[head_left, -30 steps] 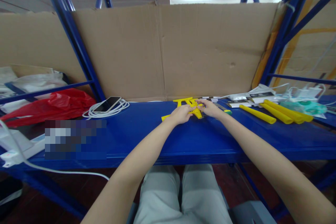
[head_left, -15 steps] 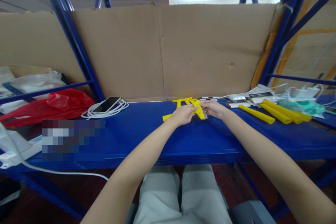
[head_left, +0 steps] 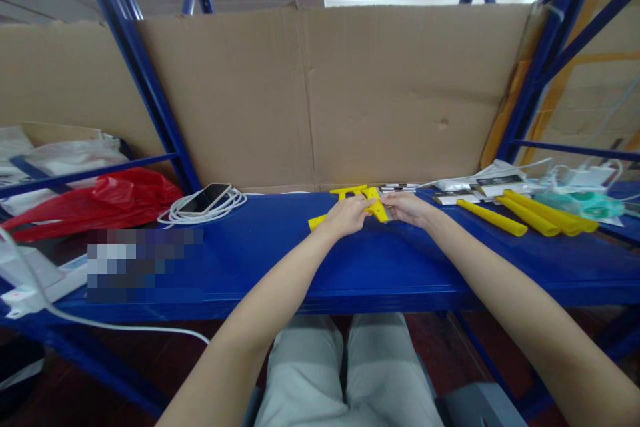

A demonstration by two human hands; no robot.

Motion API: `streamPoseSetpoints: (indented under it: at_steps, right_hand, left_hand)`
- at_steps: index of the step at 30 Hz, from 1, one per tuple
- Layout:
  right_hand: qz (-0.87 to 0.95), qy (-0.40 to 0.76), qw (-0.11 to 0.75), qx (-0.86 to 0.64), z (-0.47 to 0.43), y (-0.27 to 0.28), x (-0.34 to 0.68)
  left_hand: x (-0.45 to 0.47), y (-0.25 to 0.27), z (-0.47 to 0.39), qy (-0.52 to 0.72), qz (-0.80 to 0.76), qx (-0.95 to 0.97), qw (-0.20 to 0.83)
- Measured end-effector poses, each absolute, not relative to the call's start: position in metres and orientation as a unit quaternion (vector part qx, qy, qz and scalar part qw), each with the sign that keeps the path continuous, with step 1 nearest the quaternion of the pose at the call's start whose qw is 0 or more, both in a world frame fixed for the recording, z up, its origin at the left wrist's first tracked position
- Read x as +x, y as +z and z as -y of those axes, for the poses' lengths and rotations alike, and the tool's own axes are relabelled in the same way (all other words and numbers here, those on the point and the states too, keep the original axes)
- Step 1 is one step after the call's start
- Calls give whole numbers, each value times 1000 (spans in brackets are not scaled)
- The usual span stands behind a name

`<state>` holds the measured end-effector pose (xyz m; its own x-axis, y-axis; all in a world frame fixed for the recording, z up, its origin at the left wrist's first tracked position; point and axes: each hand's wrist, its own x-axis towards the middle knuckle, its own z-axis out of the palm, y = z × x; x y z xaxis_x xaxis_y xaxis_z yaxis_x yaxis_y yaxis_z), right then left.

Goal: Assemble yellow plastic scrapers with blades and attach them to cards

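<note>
A flat yellow plastic scraper piece [head_left: 376, 205] is held between both hands at the back of the blue metal shelf [head_left: 360, 260] that serves as the desk. The left hand [head_left: 347, 215] is closed over it from the left, its grip narrow with fingertips pinched on the yellow part; a yellow strip [head_left: 317, 221] is seen jutting out beneath this hand. The right hand [head_left: 407, 208] is closed on the piece from the right — a thin grey edge shows between the two hands. More yellow T-shaped plastic parts [head_left: 349, 192] lie just behind, touching the held piece.

To the right, long yellow plastic tubes [head_left: 530, 213] lie on the shelf, near small black-and-white packets [head_left: 475, 187]. To the left, a smartphone [head_left: 206, 199] rests on a coiled white cable [head_left: 200, 212] — well apart from the hands. A brown cardboard sheet [head_left: 310, 93] stands behind.
</note>
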<state>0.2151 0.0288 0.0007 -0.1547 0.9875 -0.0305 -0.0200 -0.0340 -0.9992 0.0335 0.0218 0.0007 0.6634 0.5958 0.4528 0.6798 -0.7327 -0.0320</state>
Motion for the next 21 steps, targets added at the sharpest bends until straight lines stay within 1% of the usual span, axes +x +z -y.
streamPoseSetpoints:
  at_steps: [4, 10, 16, 21]
  right_hand:
    - [538, 557, 435, -459, -26, 3, 215]
    - [543, 541, 426, -481, -21, 9, 215]
    - [539, 534, 435, -485, -22, 6, 213]
    - [539, 555, 449, -447, -22, 2, 211]
  left_hand:
    - [30, -1, -29, -231, 367, -895, 101]
    - [28, -5, -38, -253, 376, -886, 97]
    - [28, -6, -37, -264, 375, -885, 83]
    - [26, -9, -45, -283, 366, -883, 85]
